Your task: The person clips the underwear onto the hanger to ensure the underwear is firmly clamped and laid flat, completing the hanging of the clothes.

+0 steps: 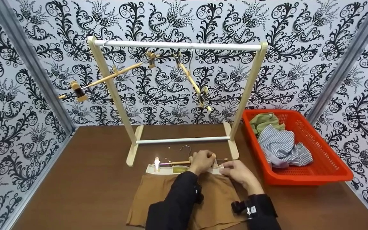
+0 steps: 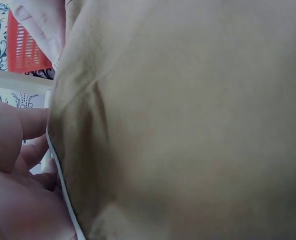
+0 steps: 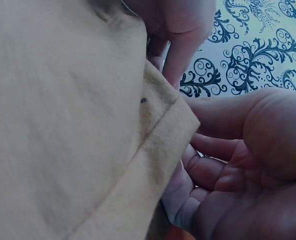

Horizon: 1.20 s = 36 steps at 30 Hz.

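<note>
A pair of brown shorts (image 1: 158, 195) lies flat on the table, its pale inner waistband at the far side. Along that waistband lies a wooden clip hanger (image 1: 179, 163) with a metal hook. Its left clip (image 1: 157, 164), under a bright glare, sits on the waistband. At the hanger's right end, my left hand (image 1: 202, 162) pinches the other wooden clip (image 1: 214, 157). My right hand (image 1: 240, 173) pinches the right corner of the waistband, close beside that clip. Brown cloth (image 2: 188, 110) fills much of the left wrist view. In the right wrist view, thumb and fingers meet at a folded cloth corner (image 3: 173, 125).
Behind the shorts stands a wooden rack with a white top bar (image 1: 177, 45). Two more clip hangers hang from it, one at the left (image 1: 117, 73) and one near the middle (image 1: 190, 78). On the right, a red basket (image 1: 327, 153) holds green cloth (image 1: 265, 123) and striped cloth (image 1: 278, 140).
</note>
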Available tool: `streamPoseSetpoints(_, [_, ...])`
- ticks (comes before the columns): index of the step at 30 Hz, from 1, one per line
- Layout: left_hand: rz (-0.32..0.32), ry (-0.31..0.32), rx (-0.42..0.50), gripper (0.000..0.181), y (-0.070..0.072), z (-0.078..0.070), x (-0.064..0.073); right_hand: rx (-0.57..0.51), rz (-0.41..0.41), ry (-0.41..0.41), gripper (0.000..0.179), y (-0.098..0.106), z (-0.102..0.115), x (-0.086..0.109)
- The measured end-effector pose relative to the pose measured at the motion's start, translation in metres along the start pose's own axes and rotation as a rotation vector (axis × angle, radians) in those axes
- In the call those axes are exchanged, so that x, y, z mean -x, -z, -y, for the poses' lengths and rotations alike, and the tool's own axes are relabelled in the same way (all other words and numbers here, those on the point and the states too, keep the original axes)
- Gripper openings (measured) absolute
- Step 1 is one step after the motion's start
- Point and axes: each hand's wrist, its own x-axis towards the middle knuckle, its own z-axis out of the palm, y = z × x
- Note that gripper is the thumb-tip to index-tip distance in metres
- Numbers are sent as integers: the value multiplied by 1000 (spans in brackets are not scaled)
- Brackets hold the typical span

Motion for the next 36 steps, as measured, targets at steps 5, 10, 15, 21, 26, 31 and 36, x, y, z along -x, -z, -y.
streamPoseSetpoints(5, [11,12,60,17,4,-1,2,12,11,4,16,0,-1,-1])
streamPoseSetpoints(10, [18,17,102,16,7,-1,-1,16,5,4,13,2,-2,-1])
streamPoseSetpoints(15, [60,67,129,19,10,-6,-5,-9,0,8,14,4,-2,-1])
streamPoseSetpoints(21, [67,110,11,31,12,-16,-8,-100,-23,-57,17,5,0,-1])
streamPoseSetpoints(26, [61,173,-45,36,14,-20,-8,-180,-48,-71,23,3,4,-3])
streamPoseSetpoints(31, [53,197,-54,35,17,-21,-7,-131,-57,-48,19,0,6,-5])
streamPoseSetpoints(36, [44,200,-41,37,21,-21,-6,-60,-68,-3,17,-4,7,-7])
